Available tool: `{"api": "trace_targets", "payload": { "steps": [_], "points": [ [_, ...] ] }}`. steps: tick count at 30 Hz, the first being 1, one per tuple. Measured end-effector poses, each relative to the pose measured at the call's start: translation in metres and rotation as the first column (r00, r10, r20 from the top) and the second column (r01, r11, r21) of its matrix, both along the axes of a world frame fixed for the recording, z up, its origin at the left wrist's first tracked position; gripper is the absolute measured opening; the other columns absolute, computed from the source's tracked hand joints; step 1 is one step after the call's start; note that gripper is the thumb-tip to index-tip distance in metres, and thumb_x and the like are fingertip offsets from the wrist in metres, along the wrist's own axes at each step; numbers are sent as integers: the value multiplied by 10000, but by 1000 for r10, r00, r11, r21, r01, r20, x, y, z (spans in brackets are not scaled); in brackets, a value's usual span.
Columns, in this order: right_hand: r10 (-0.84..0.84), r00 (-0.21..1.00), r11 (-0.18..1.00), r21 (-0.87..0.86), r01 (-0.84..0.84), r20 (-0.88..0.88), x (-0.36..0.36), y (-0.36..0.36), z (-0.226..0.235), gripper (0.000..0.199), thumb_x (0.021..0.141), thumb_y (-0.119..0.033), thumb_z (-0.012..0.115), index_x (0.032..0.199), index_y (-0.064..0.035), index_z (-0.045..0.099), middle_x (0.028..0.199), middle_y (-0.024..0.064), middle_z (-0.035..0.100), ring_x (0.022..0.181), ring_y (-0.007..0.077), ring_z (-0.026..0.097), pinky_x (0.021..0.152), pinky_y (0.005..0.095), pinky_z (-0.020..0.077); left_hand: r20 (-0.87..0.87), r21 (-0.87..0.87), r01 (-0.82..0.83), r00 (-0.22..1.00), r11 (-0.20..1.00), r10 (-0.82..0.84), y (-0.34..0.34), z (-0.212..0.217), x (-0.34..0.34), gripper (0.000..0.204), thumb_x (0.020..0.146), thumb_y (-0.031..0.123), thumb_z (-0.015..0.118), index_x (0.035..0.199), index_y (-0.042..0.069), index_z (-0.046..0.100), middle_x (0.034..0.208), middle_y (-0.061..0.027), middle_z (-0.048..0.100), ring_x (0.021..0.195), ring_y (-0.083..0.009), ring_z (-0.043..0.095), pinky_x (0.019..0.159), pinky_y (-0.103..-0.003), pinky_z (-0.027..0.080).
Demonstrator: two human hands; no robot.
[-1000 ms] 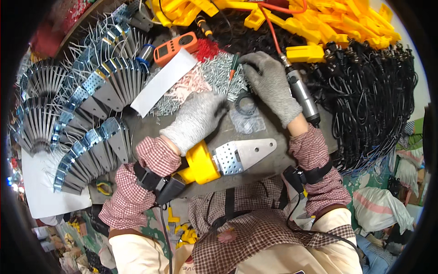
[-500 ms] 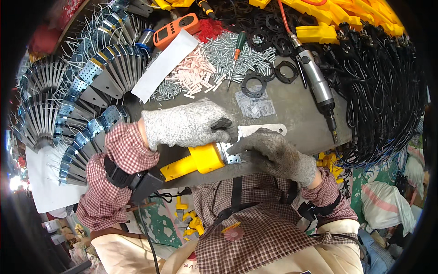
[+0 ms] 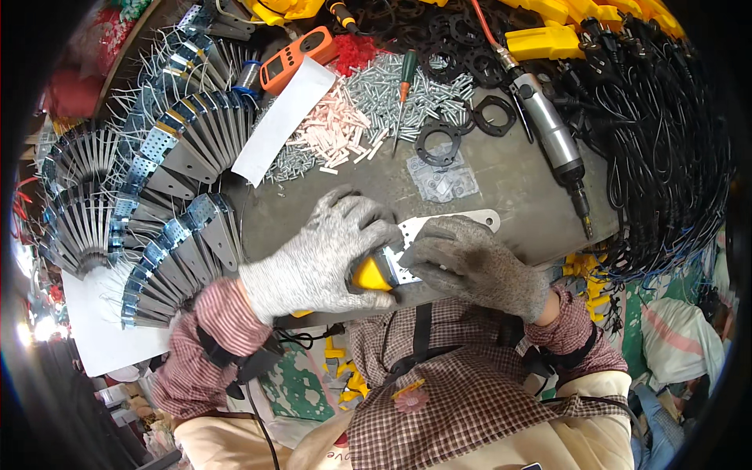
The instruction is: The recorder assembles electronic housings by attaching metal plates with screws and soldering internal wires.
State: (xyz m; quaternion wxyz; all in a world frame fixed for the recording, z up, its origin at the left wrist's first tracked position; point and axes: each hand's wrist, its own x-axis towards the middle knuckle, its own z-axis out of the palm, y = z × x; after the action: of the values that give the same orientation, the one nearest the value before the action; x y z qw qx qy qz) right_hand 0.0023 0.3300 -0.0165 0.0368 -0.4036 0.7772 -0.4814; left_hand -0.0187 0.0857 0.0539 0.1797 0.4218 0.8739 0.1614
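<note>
Fitting step in hand at bench (image 3: 501,188) front edge: left hand (image 3: 317,258) clamped over yellow body (image 3: 370,276), right hand (image 3: 478,262) pressing perforated plate (image 3: 462,222) into it; next likely needs plate seated square before fastening.

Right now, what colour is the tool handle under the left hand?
Yellow handle, seen in the head view under the gloved left hand.

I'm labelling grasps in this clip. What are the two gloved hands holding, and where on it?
Both hold one part: the left hand wraps its yellow body, and the right hand presses down on its perforated metal plate.
</note>
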Motion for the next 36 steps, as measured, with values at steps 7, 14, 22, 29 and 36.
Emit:
{"api": "trace_targets", "payload": {
  "steps": [7, 14, 22, 29, 36],
  "points": [
    [-4, 991, 979, 201, 32, -136, 9, -12, 20, 134, 889, -138, 653, 964, -30, 627, 987, 117, 623, 956, 268, 644, 855, 403, 529, -163, 5, -117, 980, 993, 117, 3, -20, 19, 699, 731, 566, 788, 1196, 83, 594, 1179, -139, 605, 1218, -336, 547, 1191, -608, 205],
    [-46, 993, 907, 413, 85, -104, 26, -27, 35, 253, 882, -115, 626, 1119, -29, 608, 993, 119, 624, 949, 284, 635, 873, 422, 513, -165, 8, -137, 977, 990, 137, 5, -19, 21, 709, 677, 525, 836, 1177, 86, 592, 1198, -135, 597, 1255, -376, 512, 1193, -617, 191],
    [-49, 989, 962, 259, 85, -142, 26, -25, 22, 366, 902, -81, 571, 1263, -45, 528, 1022, 90, 630, 973, 264, 626, 899, 416, 485, -193, 57, -197, 960, 979, 204, 4, -24, 26, 652, 691, 529, 807, 1139, 92, 623, 1115, -138, 606, 1183, -359, 551, 1179, -607, 220],
    [-17, 998, 981, 194, 29, -61, 20, -19, 21, 340, 896, -58, 558, 1235, -69, 536, 1018, 101, 649, 998, 275, 623, 934, 430, 460, -233, 83, -208, 947, 975, 221, 6, -27, 24, 569, 727, 539, 783, 1037, 83, 639, 982, -140, 612, 1060, -359, 589, 1150, -585, 274],
    [-181, 970, 983, -19, 180, -160, 2, 15, 16, 274, 872, -103, 674, 1139, -78, 616, 1073, 102, 648, 1049, 300, 615, 950, 464, 476, -217, 156, -366, 894, 918, 393, 5, -33, 32, 515, 713, 508, 797, 974, 93, 640, 914, -120, 613, 1019, -347, 594, 1132, -561, 305]
  ]
}}
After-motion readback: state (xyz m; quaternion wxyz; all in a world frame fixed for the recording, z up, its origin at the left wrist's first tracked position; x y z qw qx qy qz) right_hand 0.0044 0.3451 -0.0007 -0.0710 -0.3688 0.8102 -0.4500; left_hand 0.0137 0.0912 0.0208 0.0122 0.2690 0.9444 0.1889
